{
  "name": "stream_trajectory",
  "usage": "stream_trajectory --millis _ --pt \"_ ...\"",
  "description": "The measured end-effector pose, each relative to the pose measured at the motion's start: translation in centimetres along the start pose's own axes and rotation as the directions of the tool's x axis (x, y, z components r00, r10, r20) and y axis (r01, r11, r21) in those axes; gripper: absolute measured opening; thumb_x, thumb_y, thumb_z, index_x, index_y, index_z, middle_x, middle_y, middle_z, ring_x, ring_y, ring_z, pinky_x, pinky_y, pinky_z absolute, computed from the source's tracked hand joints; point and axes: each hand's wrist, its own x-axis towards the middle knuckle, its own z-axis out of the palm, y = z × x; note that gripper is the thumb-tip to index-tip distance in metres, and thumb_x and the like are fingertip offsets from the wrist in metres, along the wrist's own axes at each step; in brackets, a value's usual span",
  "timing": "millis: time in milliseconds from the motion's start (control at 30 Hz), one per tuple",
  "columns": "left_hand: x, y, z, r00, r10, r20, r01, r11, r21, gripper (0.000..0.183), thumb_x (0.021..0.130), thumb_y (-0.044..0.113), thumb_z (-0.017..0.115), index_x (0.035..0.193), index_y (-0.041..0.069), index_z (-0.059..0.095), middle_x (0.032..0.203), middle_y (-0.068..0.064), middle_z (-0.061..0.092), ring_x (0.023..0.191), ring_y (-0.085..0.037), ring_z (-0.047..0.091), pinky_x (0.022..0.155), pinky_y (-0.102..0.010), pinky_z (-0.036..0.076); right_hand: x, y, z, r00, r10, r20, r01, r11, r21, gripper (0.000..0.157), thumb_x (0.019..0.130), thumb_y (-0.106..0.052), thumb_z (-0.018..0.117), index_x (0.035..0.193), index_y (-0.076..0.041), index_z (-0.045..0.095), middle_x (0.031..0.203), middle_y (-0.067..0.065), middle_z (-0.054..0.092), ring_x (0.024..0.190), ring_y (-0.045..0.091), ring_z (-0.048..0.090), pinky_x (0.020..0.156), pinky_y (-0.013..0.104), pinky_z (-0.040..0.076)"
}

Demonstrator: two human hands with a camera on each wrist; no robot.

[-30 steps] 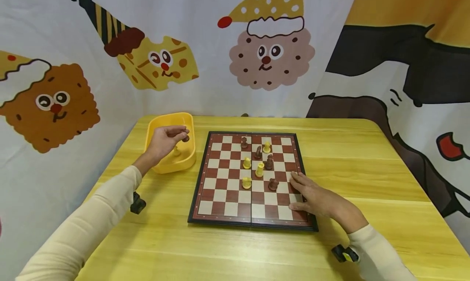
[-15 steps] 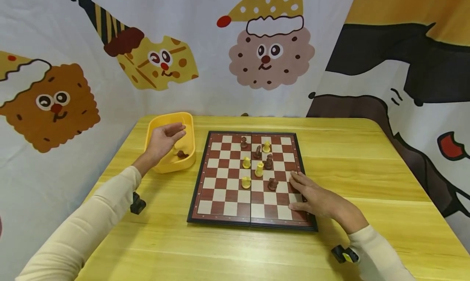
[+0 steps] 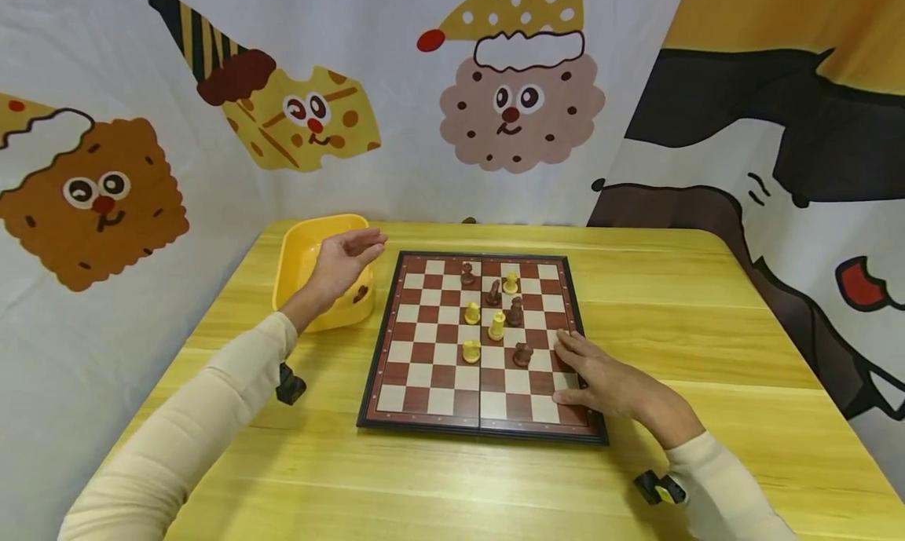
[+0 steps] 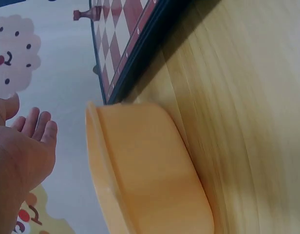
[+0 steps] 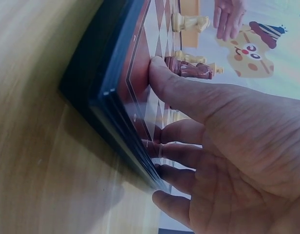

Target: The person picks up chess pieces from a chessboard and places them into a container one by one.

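Note:
My left hand (image 3: 338, 266) hovers over the yellow plastic bin (image 3: 286, 270), its fingers extended and nothing in them. Inside the bin lies a brown chess piece (image 3: 360, 294), partly behind the rim. My right hand (image 3: 608, 376) rests with spread fingers on the right edge of the chessboard (image 3: 431, 400); in the right wrist view its fingertips touch the board's surface and border. Nearest to it stands a brown knight (image 3: 522, 356). Other upright pieces include a cream rook (image 3: 497, 326), a cream knight (image 3: 471, 352), a brown pawn (image 3: 467, 274) and a cream pawn (image 3: 511, 283).
The board lies flat on a yellow wood-grain table (image 3: 679, 305), right of the bin with a narrow gap between. A printed cartoon cloth (image 3: 410, 133) hangs behind the table and along its left side.
My left hand has let go of a brown chess piece, which dropped into the bin. The hand has since shifted right toward the bin's right rim. My right hand stays put.

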Motion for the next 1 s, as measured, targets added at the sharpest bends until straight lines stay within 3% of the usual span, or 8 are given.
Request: stream_trajectory --millis 333,733,1000 --pt "0.5 0.0 2.3 0.999 -0.035 -0.016 0.034 0.999 -0.023 0.042 0.102 0.013 0.066 0.141 -0.001 0.058 0.133 -0.017 0.064 0.123 -0.026 0.06 0.101 -0.033 0.049 0.0 0.1 0.2 1.0 0.0 -0.005 0.0 1.0 0.006 0.082 0.097 -0.036 0.071 0.151 0.014 0.034 0.162 0.031 0.017 0.147 0.051 0.016 0.11 0.063 0.032" --pt "1.0 -0.5 6.3 0.996 -0.078 0.044 0.081 0.994 -0.073 0.049 0.1 0.012 0.069 0.144 -0.001 0.054 0.135 -0.017 0.063 0.122 -0.027 0.061 0.1 -0.042 0.05 0.1 0.4 0.5 1.0 -0.021 -0.01 0.021 0.999 0.032 0.082 0.098 -0.034 0.07 0.151 0.015 0.032 0.162 0.031 0.015 0.147 0.051 0.013 0.111 0.062 0.03" --pt "1.3 -0.5 8.5 0.995 -0.042 0.091 0.045 0.998 -0.04 0.05 0.1 0.013 0.069 0.146 -0.001 0.053 0.138 -0.018 0.06 0.123 -0.028 0.06 0.102 -0.042 0.049 -0.3 0.5 0.3 1.0 0.003 -0.008 -0.003 0.999 0.033 0.082 0.098 -0.035 0.069 0.152 0.014 0.032 0.163 0.029 0.015 0.148 0.049 0.012 0.112 0.062 0.03"
